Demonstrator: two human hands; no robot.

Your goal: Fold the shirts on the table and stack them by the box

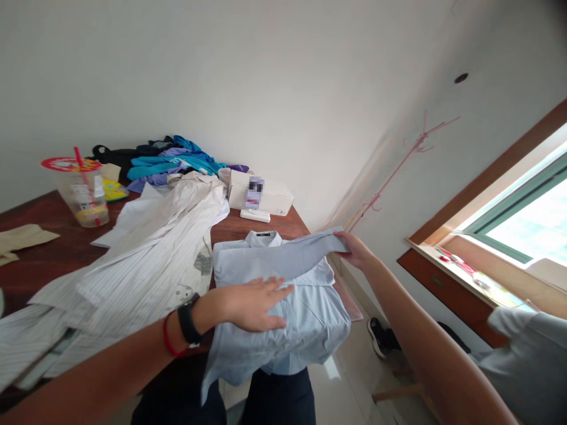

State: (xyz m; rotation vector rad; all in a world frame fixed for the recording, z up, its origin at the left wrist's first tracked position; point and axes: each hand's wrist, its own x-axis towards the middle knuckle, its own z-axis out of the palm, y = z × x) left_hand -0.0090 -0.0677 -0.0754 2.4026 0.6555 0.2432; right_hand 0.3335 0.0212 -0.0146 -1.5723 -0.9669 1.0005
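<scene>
At the counter's near edge | left hand (254, 304) lay flat, fingers (277, 286) spread and unclenched, pressing the light blue shirt (305, 319) | right hand (354, 248) fingers pinched its sleeve (301, 254), drawn across | shirt overhung the counter (44, 260) beside the striped shirt (150, 260) | risk: it could slide off, pulled by its hanging weight.

No text can be read anywhere. The plastic cup (84, 195), left of the white box (266, 198), bears pale print too blurred to make out. A label on the box's front is pixelated. The collar tag on the blue shirt (283, 295), just before the box, is too small.
</scene>
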